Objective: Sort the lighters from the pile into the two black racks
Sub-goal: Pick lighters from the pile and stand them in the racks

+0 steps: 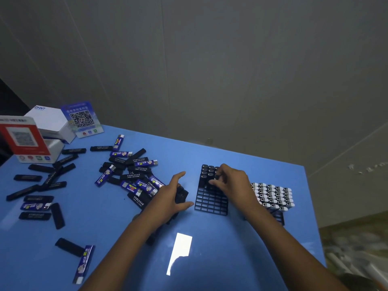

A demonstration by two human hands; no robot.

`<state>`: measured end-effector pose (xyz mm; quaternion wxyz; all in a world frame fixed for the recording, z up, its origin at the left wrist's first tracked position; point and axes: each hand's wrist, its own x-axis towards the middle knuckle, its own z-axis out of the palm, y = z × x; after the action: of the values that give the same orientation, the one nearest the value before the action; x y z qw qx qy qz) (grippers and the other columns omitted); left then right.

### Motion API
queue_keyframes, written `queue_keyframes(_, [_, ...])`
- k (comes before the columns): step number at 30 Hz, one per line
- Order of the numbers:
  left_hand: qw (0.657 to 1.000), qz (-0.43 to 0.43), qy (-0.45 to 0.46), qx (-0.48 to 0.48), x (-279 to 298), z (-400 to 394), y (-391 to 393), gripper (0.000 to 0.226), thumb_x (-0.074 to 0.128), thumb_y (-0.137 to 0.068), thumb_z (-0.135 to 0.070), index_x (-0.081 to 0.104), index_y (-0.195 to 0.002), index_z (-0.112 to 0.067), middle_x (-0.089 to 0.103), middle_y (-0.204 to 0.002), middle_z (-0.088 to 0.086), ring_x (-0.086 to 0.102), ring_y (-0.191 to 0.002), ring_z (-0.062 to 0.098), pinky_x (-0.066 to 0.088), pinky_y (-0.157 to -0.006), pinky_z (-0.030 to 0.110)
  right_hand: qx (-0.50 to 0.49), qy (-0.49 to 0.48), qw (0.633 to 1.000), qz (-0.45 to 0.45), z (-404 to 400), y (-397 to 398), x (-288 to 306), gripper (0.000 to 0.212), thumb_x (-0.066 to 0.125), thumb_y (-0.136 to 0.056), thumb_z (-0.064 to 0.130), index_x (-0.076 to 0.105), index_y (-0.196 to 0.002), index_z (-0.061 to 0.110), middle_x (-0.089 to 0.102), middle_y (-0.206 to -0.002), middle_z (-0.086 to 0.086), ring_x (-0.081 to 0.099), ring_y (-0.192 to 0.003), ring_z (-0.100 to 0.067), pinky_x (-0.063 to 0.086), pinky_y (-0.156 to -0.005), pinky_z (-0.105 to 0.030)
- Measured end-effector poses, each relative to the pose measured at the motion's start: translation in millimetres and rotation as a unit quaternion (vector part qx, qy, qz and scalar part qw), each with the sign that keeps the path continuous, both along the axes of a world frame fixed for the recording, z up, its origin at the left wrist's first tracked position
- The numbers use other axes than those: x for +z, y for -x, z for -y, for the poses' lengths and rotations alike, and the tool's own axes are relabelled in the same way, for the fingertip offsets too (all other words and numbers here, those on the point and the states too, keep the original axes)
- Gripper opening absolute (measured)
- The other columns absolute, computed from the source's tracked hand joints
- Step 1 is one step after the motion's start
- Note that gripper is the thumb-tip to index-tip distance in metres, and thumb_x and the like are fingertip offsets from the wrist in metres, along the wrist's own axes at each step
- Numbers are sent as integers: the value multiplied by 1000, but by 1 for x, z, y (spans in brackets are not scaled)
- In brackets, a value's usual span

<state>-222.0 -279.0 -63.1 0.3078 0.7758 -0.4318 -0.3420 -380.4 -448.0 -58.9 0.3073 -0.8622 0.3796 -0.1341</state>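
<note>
A pile of black and blue lighters (130,171) lies on the blue table (241,248). A black grid rack (211,203) stands at the centre with several black lighters (207,171) in its far rows. My right hand (231,181) is over that rack, its fingers pinching a black lighter at the filled rows. My left hand (171,196) grips a bunch of black lighters (181,194) just left of the rack. A second rack (279,217) to the right is nearly full of white-capped lighters (273,196).
More black and blue lighters (42,185) are scattered over the left half of the table. White boxes (51,124) and two QR-code signs (81,119) stand at the far left corner. The table's right edge (312,206) runs close behind the second rack.
</note>
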Motion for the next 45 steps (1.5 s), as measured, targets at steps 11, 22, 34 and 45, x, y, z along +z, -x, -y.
queue_keyframes(11, [1000,-10,-2,6,-6,-2,-6,93,81,-82,-31,21,-153,-33,56,-113,2,56,-108,17,36,-87,18,-9,1,999,-44,-1,-7,-6,31,73,-89,33,50,-80,14,65,-71,-4,63,-68,-23,53,-65,-40])
queue_keyframes(22, [1000,-7,-1,5,-7,0,-5,94,81,-81,-32,21,-153,-34,55,-113,-1,53,-102,10,36,-87,17,12,54,996,-65,-5,-14,-6,29,70,-92,35,53,-84,14,65,-78,-4,59,-73,-24,48,-66,-37])
queue_keyframes(34, [1000,0,0,10,-5,-4,-4,93,81,-81,-33,22,-153,-34,58,-114,2,57,-108,16,38,-89,20,34,70,992,-103,-5,-16,2,26,67,-94,30,48,-84,16,66,-80,-7,59,-76,-26,43,-63,-34])
queue_keyframes(45, [1000,14,7,6,6,-7,0,95,81,-80,-35,21,-153,-35,53,-115,-2,52,-109,10,35,-92,18,52,91,989,-101,-5,-9,-3,24,72,-89,27,53,-97,16,67,-91,-3,61,-85,-26,44,-67,-34])
